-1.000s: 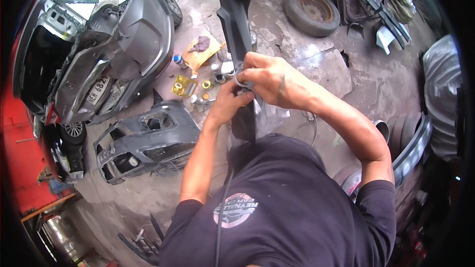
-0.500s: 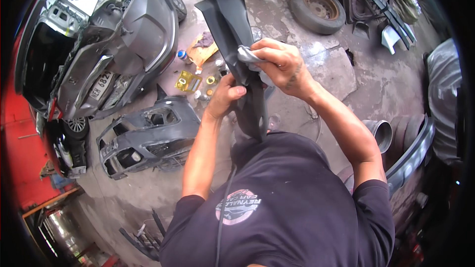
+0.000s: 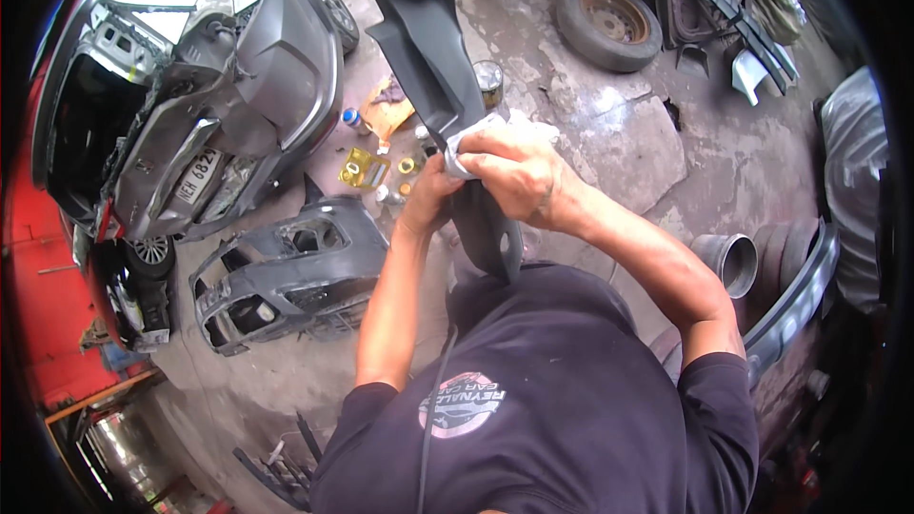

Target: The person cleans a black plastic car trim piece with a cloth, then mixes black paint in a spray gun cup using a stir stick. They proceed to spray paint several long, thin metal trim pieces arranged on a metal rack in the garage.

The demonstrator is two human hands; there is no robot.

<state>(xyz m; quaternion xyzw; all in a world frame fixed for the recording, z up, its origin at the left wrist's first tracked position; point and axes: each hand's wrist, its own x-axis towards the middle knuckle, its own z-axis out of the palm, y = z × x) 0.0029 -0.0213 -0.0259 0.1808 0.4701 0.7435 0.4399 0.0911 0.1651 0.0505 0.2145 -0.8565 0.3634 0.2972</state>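
Observation:
A long black moulded car trim panel (image 3: 419,29) stretches from the top of the view down to my waist. My left hand (image 3: 430,192) is closed round its left edge, about midway along, with the fingers partly hidden. Pressed against the panel just beside it, my right hand (image 3: 514,171) is closed on a pale grey-white cloth (image 3: 519,126). Bits of the cloth stick out above the fingers and at the panel's edge.
On the floor left of the panel are a yellow tin (image 3: 365,168), a blue-capped bottle (image 3: 352,118) and small containers. A grey bumper (image 3: 295,247) lies nearer, below a damaged grey car (image 3: 276,67). A wheel (image 3: 609,24) lies far right; a metal cylinder (image 3: 733,262) is closer.
My right hand has moved down and slightly left along the panel with the cloth, close to my left hand. The panel's upper end has shifted a little left.

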